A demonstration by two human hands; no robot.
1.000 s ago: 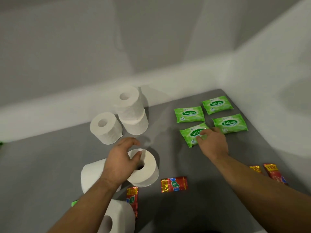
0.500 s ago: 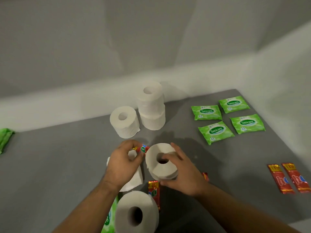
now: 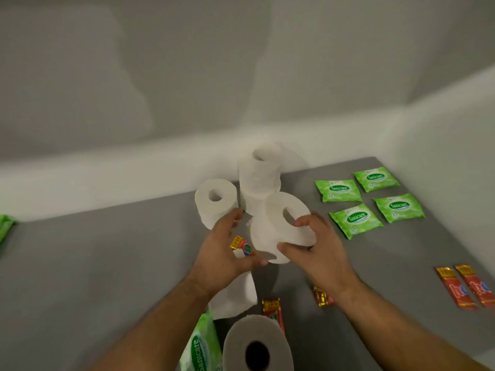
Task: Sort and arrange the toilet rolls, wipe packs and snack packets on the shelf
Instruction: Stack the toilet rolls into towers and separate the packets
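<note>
Above the middle of the grey shelf (image 3: 107, 263), a toilet roll (image 3: 278, 223) is held clear of the surface. It is tilted so that its core hole faces the camera, and it sits just in front of the two-high stack of rolls (image 3: 258, 178) and the single upright roll (image 3: 215, 202) at the back wall. It is gripped by the right hand (image 3: 321, 253), with the thumb pressed under the lower rim and the forefinger hooked at the core, the forearm reaching in from the lower right. This grip is judged to suit carrying it to the other rolls. The left hand (image 3: 225, 253) is cupped just beside it, its fingers curled about a small snack packet (image 3: 242, 246), presumably held aside for sorting with its own kind. Whether its thumb touches the roll cannot be told. Four wipe packs (image 3: 369, 199) are laid in a neat square at the right, and two red packets (image 3: 466, 287) are paired nearer the edge, like with like.
</note>
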